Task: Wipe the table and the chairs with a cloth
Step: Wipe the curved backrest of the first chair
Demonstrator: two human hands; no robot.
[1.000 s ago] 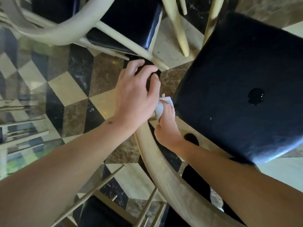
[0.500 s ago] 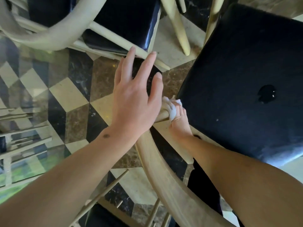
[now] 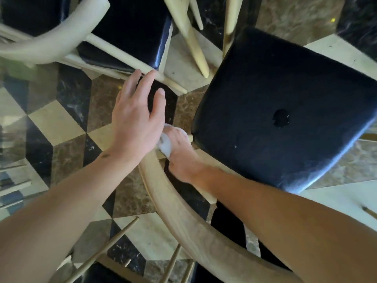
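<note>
Since the earlier frames the left hand (image 3: 135,127) has slid lower, its fingers (image 3: 130,86) spread loosely, holding nothing, partly covering the cloth (image 3: 165,144). Beside it, the right hand (image 3: 180,154) grips that white wad against the chair's curved pale wooden rail (image 3: 179,225), just left of the glossy black padded seat (image 3: 285,111), above the diamond-patterned marble floor (image 3: 55,123).

Two hands are seen, the left hand (image 3: 135,123) and the right hand (image 3: 180,154). One white cloth (image 3: 165,144) is counted. Two black chair seats (image 3: 281,111) (image 3: 130,31) are visible.
</note>
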